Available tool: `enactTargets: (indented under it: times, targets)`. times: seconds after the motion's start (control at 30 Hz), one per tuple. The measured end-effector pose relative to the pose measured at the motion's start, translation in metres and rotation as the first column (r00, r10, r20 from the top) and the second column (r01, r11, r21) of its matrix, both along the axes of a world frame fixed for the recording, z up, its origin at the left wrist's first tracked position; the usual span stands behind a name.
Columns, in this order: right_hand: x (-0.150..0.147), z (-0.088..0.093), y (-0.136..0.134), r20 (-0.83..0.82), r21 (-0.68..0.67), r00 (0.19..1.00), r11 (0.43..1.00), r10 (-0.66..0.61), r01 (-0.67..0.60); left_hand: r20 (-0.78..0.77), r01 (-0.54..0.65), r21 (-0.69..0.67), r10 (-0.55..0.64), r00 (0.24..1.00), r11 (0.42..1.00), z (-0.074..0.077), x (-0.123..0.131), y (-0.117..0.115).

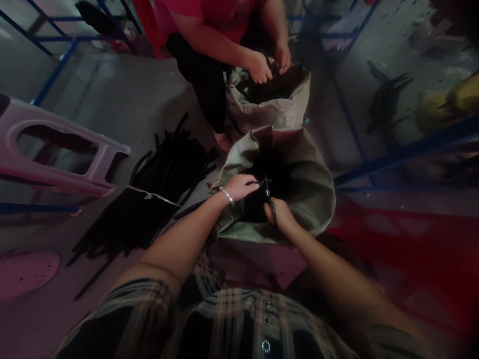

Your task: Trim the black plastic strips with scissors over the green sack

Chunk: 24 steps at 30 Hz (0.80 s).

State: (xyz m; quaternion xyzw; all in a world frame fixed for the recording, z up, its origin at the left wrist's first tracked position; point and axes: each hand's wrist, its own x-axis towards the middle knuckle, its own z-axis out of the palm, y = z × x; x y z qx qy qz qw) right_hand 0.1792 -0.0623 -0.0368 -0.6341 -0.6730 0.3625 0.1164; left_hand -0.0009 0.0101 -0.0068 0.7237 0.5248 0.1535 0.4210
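Observation:
My left hand (239, 187), with a metal bangle on its wrist, reaches over the rim of a grey-green woven sack (312, 187), its fingers pinching a bunch of black rubber strips (258, 207) inside. My right hand (280, 217) closes on a black looped piece (272, 207) at the same bunch; it may be a scissor handle, but I cannot tell. A loose pile of long black strips (160, 174) lies on the floor left of the sack.
Across from me, a person in a pink shirt (209, 25) works with both hands (271, 65) in a second woven sack (269, 112). A pink plastic stool (56, 144) lies on its side at left. Blue metal rack frames (407, 154) stand around, with red plastic (407, 249) at lower right.

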Motion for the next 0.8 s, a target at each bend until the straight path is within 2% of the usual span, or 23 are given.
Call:
enactTargets:
  times: [0.07,0.13,0.33,0.43,0.53,0.63,0.8]
  targets:
    - [0.001,0.001,0.000,-0.083,-0.022,0.995,0.998,-0.053,0.051,-0.013,0.002,0.045,-0.002,1.000,0.999,0.000,-0.001,0.001]
    - [0.001,0.001,-0.001,-0.134,-0.047,0.987,0.996,-0.085,0.079,0.000,0.006,0.028,-0.006,1.000,1.000,-0.002,-0.002,0.003]
    - [0.001,-0.004,-0.002,-0.199,-0.056,0.972,0.991,-0.127,0.118,0.091,-0.024,-0.142,0.037,0.995,0.990,-0.002,-0.004,0.003]
    - [0.000,-0.005,0.001,-0.167,-0.062,0.976,0.989,-0.142,0.134,0.126,-0.054,-0.212,0.082,0.989,0.976,0.000,-0.004,0.003]
    - [-0.002,-0.004,0.005,-0.064,-0.106,0.995,0.991,-0.083,0.076,0.156,-0.074,-0.247,0.115,0.981,0.966,0.003,-0.003,0.003]
    - [-0.004,0.002,0.005,0.033,-0.126,0.998,0.991,0.047,-0.042,0.173,-0.083,-0.272,0.134,0.976,0.959,0.004,-0.001,0.002]
    - [-0.005,0.012,0.002,0.086,-0.128,0.986,0.983,0.144,-0.133,0.179,-0.055,-0.276,0.107,0.978,0.960,0.002,0.002,-0.001]
